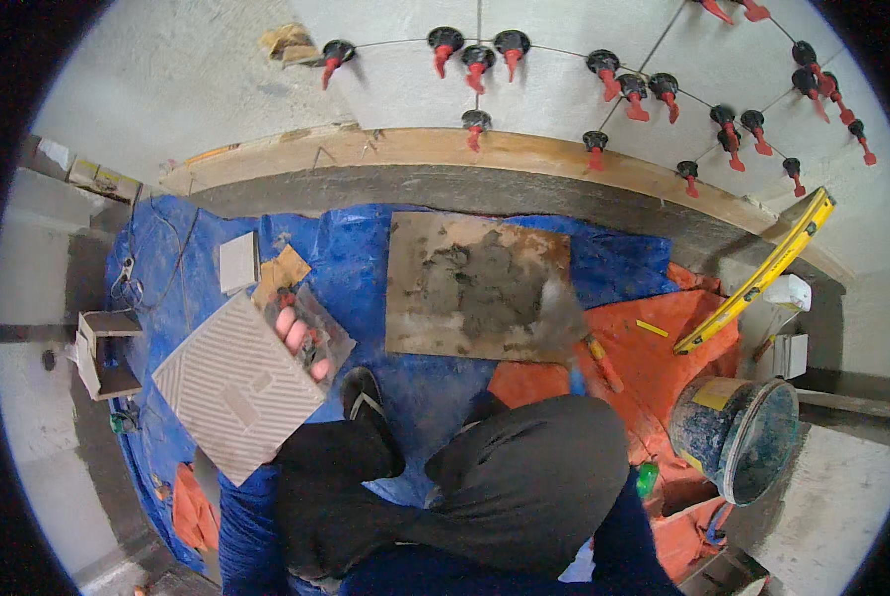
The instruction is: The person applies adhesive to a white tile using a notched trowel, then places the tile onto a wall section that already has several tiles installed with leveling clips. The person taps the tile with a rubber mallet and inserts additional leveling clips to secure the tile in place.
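A square tile with a ridged back is held tilted at my lower left, where my left arm in a blue sleeve meets its corner; the fingers are hidden. Beside it lies a clear bag of pink and dark pieces. My right sleeve runs up behind my bent knee, and that hand is not visible. Ahead is a board smeared with grey mortar, with a blurred orange-handled tool at its right edge.
Red-and-black clips stud the tiled surface above a wooden batten. A yellow level leans at right above a bucket. Blue and orange sheeting underlie several items, including cables, a small white tile and a box.
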### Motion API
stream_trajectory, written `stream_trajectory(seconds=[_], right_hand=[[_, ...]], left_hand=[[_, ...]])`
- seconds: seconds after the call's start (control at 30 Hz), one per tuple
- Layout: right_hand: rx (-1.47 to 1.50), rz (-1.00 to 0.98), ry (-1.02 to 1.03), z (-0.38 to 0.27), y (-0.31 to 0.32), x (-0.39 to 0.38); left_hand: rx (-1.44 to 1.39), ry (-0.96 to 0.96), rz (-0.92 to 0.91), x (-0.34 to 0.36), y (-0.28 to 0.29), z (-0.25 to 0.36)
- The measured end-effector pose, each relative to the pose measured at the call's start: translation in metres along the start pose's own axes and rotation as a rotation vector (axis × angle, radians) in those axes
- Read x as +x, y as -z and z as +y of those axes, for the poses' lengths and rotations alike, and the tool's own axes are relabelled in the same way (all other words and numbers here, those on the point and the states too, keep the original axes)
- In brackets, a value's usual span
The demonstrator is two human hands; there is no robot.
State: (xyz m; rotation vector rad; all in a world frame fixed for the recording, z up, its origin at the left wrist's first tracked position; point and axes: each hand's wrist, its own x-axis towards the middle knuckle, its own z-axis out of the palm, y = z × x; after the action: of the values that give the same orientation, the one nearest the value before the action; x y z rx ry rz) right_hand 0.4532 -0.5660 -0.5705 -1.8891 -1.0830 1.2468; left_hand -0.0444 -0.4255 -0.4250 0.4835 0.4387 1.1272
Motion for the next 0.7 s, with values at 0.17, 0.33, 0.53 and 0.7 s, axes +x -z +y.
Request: stream_trajectory(seconds=[0.17,0.33,0.53,0.7], right_hand=[[0.030,-0.247,0.060,-0.015,-0.064,0.016],[-0.064,-0.319,0.164,-0.025,-0.085,0.060],[-0.123,-0.230,0.194,0.009,-0.086,0.098],[-0.538,0.441,0.107,0.075,-0.058,0.113]], left_hand=[[-0.270,0.022,0.231,0.001,-0.046,-0.015],[-0.355,-0.024,0.347,0.000,-0.085,-0.017],[0.059,-0.058,-0.118,0.002,-0.049,0.021],[-0.122,0.001,-0.384,0.000,0.020,0.038]])
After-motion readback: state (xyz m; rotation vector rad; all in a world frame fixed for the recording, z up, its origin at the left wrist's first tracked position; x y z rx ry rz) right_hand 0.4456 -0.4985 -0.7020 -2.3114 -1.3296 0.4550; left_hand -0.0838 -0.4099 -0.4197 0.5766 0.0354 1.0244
